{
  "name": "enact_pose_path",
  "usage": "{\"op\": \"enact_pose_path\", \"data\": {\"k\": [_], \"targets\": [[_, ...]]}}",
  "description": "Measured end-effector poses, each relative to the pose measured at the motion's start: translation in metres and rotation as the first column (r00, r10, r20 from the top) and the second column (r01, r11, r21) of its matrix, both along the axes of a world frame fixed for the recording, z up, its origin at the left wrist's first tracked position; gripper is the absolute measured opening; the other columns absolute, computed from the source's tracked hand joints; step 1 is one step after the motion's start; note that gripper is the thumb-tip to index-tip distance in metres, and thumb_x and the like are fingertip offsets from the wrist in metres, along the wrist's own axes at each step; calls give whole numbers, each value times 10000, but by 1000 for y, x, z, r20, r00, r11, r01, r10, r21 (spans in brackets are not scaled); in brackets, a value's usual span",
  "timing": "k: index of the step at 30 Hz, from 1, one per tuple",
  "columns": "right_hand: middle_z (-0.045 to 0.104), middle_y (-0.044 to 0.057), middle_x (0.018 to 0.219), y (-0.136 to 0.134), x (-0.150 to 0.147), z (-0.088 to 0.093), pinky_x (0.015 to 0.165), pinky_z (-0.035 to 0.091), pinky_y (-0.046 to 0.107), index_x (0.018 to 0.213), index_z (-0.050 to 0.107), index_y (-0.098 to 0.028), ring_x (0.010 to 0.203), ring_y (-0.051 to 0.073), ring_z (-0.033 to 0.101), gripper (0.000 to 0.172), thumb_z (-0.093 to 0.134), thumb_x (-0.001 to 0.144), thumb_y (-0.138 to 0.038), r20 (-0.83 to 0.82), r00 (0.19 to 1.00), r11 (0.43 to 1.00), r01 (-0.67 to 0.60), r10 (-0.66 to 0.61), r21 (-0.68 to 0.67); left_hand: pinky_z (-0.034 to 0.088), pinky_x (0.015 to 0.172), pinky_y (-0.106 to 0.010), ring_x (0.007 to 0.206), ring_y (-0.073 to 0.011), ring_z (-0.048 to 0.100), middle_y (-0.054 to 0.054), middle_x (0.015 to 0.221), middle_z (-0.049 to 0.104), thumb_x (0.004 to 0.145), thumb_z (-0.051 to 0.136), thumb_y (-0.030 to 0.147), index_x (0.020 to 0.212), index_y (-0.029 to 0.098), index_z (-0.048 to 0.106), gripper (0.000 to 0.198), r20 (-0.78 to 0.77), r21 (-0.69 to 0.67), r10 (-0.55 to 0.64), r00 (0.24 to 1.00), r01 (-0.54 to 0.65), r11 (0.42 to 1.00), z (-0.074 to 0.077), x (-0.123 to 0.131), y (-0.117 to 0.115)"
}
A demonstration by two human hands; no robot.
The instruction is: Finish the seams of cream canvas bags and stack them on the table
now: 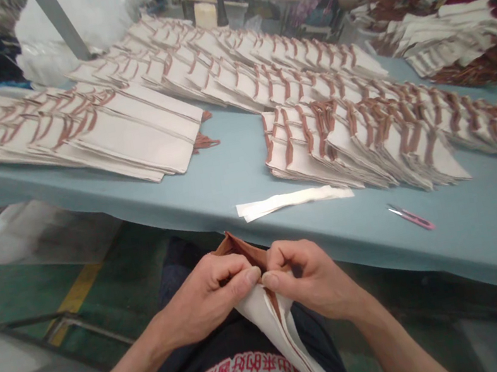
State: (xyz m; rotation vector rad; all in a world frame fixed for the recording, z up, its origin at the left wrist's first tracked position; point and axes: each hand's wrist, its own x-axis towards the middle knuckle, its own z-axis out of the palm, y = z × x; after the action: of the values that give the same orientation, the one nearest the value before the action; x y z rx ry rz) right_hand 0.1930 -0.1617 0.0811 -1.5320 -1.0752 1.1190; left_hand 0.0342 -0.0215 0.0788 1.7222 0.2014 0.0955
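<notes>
While the left hand [222,293] and right hand [315,277] pinch fabric [263,319], a strip [296,200] and snips [416,219] lie before stacks [347,146].

Two hands [204,299] [315,277], one held piece [258,312] — one snipper [414,218]

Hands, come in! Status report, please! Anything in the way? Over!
Left hand and right hand pinching cream fabric piece. Brown inside showing. Pink snips aside on blue table, out of the way.

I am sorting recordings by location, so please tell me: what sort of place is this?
Probably a garment or textile workshop: stacked cream-and-brown fabric pieces lie in rows on a blue-covered table, with pink-handled snips nearby.
</notes>
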Motion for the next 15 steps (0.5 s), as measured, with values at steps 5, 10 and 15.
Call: {"op": "enact_pose_path", "data": {"k": [5,10,15], "targets": [[407,-64,583,0,-2,-1,500,236,250,669,473,-216,536,94,312,356,675,895,-404,37,999,1000,-3,3,-8,262,538,-229,602,-102,297,58,647,316,1041,414,403,651,205,344,443,-70,56,56,996,-52,997,-7,-4,0],[445,-46,591,-2,2,2,520,253,257,661,499,-213,556,109,349,352,669,892,-418,89,996,1000,9,-8,-11,333,580,-217,630,-107,411,48,668,483,962,546,354,721,159,558,309,-134,57,19,991,-12,998,-20,-12,5],[454,-41,625,-3,9,-1,528,258,255,685,523,-203,580,112,359,356,664,904,-447,75,996,995,-30,37,-92,358,601,-214,649,-111,449,38,675,529,934,558,297,719,152,596,262,-145,86,44,988,-31,996,-29,-17,7]]}}
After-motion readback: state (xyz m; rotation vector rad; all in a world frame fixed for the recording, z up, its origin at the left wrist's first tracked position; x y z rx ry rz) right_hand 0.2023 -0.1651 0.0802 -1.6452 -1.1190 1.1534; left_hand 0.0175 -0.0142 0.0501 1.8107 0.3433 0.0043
